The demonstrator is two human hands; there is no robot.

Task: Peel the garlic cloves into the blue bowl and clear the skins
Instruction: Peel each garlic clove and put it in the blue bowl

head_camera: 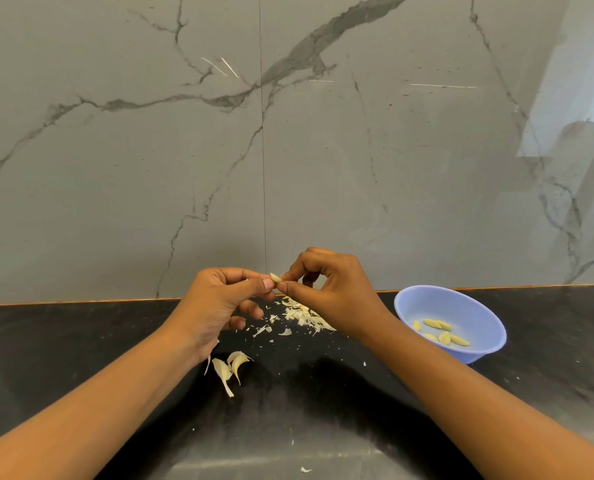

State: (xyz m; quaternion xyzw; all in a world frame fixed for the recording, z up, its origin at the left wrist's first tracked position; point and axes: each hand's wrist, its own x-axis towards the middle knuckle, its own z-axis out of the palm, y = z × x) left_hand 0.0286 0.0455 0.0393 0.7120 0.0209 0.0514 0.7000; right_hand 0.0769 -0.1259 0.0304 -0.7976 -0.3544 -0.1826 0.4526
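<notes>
Both hands pinch one garlic clove [276, 278] at mid-frame.
Left hand [216, 303] and right hand [330, 289] grip it above the skins [302, 315]; blue bowl [475, 301] sits lower right.

- Left hand [216, 303] and right hand [333, 292]: both bare, wrists uncovered.
- Left forearm [98, 403] and right forearm [489, 403]: bare from wrist down to the lower picture edge, slender.
- Fingers [254, 310]: slim, nails trimmed short.
- Left thumbnail [268, 283]: pale, rounded, unpainted.
- Fine skin creases cross the left wrist.
</notes>
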